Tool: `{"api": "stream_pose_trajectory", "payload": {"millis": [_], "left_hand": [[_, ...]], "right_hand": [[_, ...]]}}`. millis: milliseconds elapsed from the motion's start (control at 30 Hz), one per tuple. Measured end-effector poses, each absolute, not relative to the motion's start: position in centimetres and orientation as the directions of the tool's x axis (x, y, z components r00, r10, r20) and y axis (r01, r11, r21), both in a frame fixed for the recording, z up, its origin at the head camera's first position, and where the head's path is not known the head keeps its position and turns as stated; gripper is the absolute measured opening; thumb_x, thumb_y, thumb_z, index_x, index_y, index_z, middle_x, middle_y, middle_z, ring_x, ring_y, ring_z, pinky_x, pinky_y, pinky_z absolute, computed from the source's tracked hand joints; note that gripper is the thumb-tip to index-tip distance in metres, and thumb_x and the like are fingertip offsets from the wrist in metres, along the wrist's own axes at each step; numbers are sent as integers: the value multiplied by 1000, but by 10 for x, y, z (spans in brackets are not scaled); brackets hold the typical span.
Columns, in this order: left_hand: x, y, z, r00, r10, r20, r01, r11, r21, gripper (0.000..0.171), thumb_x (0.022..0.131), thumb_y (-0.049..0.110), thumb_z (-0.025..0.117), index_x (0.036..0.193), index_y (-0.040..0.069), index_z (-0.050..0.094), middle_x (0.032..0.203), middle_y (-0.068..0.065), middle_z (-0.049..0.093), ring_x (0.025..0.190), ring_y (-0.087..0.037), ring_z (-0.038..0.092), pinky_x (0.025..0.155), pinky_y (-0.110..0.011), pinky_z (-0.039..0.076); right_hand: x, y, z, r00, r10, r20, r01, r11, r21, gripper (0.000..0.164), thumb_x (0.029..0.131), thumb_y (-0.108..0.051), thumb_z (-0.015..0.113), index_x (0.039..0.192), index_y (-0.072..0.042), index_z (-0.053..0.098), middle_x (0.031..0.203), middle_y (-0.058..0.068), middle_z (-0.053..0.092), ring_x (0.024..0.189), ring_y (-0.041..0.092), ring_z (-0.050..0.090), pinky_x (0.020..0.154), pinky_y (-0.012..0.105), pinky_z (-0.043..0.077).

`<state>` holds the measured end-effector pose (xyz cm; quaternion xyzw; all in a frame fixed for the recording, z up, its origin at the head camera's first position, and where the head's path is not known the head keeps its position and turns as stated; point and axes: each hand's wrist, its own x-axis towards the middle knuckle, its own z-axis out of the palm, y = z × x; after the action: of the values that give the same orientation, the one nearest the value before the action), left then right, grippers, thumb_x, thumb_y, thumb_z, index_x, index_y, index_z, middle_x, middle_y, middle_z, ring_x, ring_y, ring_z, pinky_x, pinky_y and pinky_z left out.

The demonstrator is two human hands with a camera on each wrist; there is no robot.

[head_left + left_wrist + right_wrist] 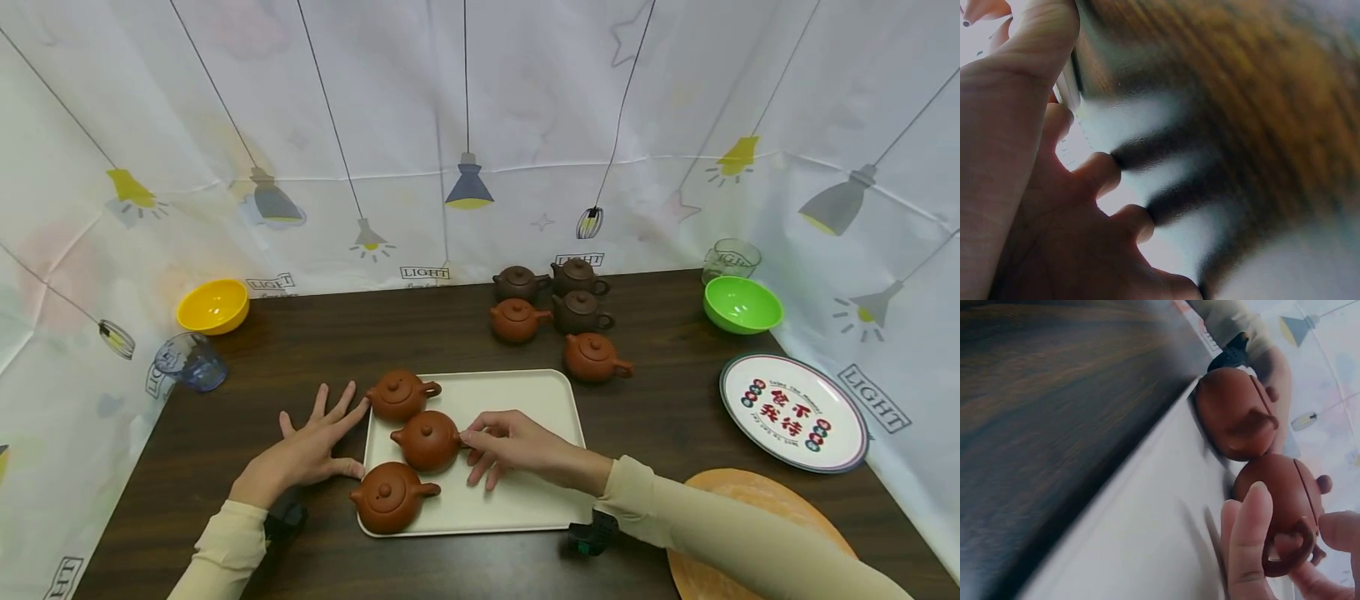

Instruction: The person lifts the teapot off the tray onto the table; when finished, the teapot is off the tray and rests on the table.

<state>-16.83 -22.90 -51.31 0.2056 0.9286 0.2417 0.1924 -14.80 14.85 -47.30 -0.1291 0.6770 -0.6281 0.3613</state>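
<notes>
Three reddish-brown clay teapots stand in a column on the left part of a cream tray (517,392): a rear teapot (396,397), a middle teapot (426,446) and a front teapot (387,502). My right hand (517,450) pinches the handle of the middle teapot; the right wrist view shows thumb and fingers around that handle (1294,550). Spread fingers and palm down, my left hand (311,450) rests at the tray's left edge. Its index fingertip is right by the rear teapot, its thumb close to the front one.
Behind the tray stand dark brown teapots (579,311) and two reddish ones (596,358). A yellow bowl (213,308) and blue glass (197,367) are at left. A green bowl (742,306), clear glass (731,257), printed plate (795,412) and round wooden board (738,487) are at right.
</notes>
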Motion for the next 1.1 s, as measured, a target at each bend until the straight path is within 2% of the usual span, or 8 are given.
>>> {"api": "stream_pose_trajectory", "payload": {"millis": [167, 333, 667, 833, 967, 1100], "left_hand": [[-168, -231, -515, -846, 468, -255, 292, 808, 512, 116, 77, 82, 69, 172, 33, 24, 183, -9, -2, 164, -55, -13, 102, -97, -13], [-169, -231, -516, -850, 464, -250, 296, 812, 503, 116, 77, 82, 69, 172, 34, 24, 183, -8, -2, 164, -55, -13, 103, -98, -13], [-169, -230, -518, -850, 463, -250, 294, 812, 503, 115, 76, 82, 70, 172, 35, 25, 184, -8, -1, 165, -54, -13, 102, -98, -13], [-165, -228, -511, -843, 475, -252, 291, 797, 530, 115, 79, 79, 69, 172, 32, 24, 183, -8, -3, 164, -55, -15, 101, -98, -15], [-163, -227, -506, -834, 498, -238, 295, 767, 570, 114, 80, 77, 70, 173, 28, 25, 183, -11, -4, 162, -58, -16, 96, -98, -18], [-165, -229, -511, -840, 488, -237, 299, 782, 548, 113, 80, 78, 70, 173, 31, 24, 183, -9, -4, 163, -56, -15, 99, -98, -16]], "right_hand": [[-153, 142, -480, -698, -650, -302, 260, 163, -952, 36, 112, -21, 60, 117, 14, 64, 100, 27, 72, 79, 19, 80, 70, 29, 65], [-154, 143, -483, -703, -659, -267, 201, 175, -964, 34, 112, -19, 59, 114, 14, 67, 99, 30, 73, 75, 14, 78, 69, 26, 63], [-150, 158, -478, -730, -628, -270, 168, 218, -961, 32, 112, -17, 59, 110, 13, 68, 88, 15, 75, 73, 14, 74, 67, 23, 60], [-154, 178, -470, -764, -581, -281, 184, 222, -958, 36, 112, -22, 59, 115, 13, 68, 90, 12, 75, 75, 13, 73, 69, 24, 61], [-162, 198, -459, -805, -526, -273, 186, 214, -959, 39, 112, -23, 58, 120, 15, 65, 96, 17, 73, 76, 12, 71, 70, 25, 61], [-173, 223, -443, -855, -457, -247, 164, 213, -963, 37, 113, -24, 56, 119, 12, 64, 99, 19, 72, 79, 13, 73, 73, 28, 63]]}}
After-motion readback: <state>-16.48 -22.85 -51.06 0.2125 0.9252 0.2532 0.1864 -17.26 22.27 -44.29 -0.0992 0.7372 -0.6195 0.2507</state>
